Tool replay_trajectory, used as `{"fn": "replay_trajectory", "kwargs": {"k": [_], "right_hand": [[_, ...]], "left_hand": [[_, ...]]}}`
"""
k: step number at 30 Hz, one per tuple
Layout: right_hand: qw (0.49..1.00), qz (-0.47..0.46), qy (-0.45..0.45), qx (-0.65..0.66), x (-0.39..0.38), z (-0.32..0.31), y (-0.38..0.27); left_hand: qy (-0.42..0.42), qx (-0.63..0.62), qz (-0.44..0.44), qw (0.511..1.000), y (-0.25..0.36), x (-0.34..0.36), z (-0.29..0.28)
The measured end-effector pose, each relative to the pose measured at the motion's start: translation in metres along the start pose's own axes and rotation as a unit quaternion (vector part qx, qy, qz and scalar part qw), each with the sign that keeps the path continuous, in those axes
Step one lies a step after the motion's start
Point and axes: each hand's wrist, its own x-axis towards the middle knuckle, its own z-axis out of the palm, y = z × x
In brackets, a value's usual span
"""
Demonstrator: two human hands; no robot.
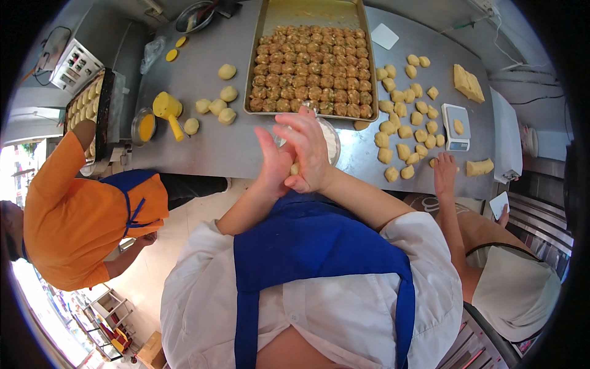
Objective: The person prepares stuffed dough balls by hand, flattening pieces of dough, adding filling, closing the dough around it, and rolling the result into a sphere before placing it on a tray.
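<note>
My left hand [274, 161] and my right hand [312, 150] come together in front of my blue apron, near the table's front edge. Between the palms a small piece of pale yellow dough [294, 168] is pressed; most of it is hidden by the hands. The fingers are stretched out and point up. Partly behind my right hand is a bowl of white flour [332, 142]. Just beyond the hands lies a large metal tray [295, 11] with rows of round brown filling balls [307, 67].
Many dough pieces [402, 109] lie right of the tray, near a dough block [468, 83] and a scale [456, 126]. A co-worker's hand [445, 172] reaches there. Smooth dough balls [217, 106], a yellow jug [167, 106] and an orange-shirted co-worker [92, 227] are left.
</note>
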Motion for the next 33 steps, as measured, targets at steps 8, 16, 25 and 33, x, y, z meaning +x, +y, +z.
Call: {"fn": "replay_trajectory", "kwargs": {"k": [8,16,25,33], "right_hand": [[0.982,0.095,-0.154,-0.056,0.022,-0.002,0.007],[0.975,0.195,-0.100,0.036,0.015,0.013,0.009],[0.838,0.416,-0.136,0.326,0.047,0.007,0.051],[0.974,0.028,-0.222,0.043,0.084,-0.010,0.057]], "left_hand": [[0.085,-0.067,-0.040,0.993,0.005,0.018,-0.031],[0.132,-0.064,-0.035,0.988,0.005,0.010,-0.018],[0.052,-0.131,-0.139,0.980,0.021,0.030,-0.035],[-0.012,-0.269,0.091,0.959,0.068,0.048,-0.050]]}}
